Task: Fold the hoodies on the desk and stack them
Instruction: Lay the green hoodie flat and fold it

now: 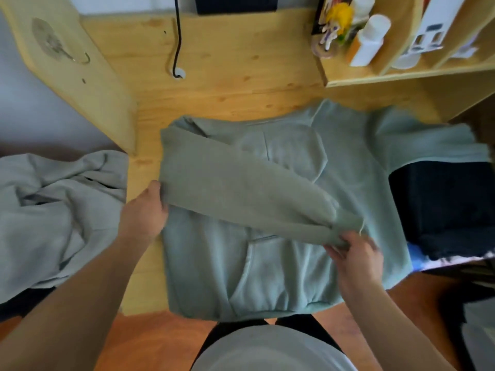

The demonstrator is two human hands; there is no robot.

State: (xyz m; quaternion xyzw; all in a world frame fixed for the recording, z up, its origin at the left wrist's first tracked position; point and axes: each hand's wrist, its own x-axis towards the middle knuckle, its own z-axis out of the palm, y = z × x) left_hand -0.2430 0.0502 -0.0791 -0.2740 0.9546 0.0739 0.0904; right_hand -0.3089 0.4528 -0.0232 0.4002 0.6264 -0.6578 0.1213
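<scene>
Fingers point(338, 245) of the right hand point(356, 259) are pinched shut on the cuff of a sleeve point(241, 188), which lies folded slantwise across the chest of the pale green hoodie point(273, 263) spread front-up on the wooden desk point(227, 76). At the fold's other end the left hand point(146, 210) seems closed on the hoodie's left edge, though its fingertips are tucked behind the cloth, so the grip is only likely. This is thick, soft fleece: light enough to lift with a pinch, limp, and apt to sag or slide unless two points are held. Cuffs, hem band and folded edges look like the best places to take hold, since they are firmer than the body. Its other sleeve point(428, 137) trails right, over something dark. A second hoodie point(53, 210) lies crumpled at the left, half off the desk, not yet folded.
</scene>
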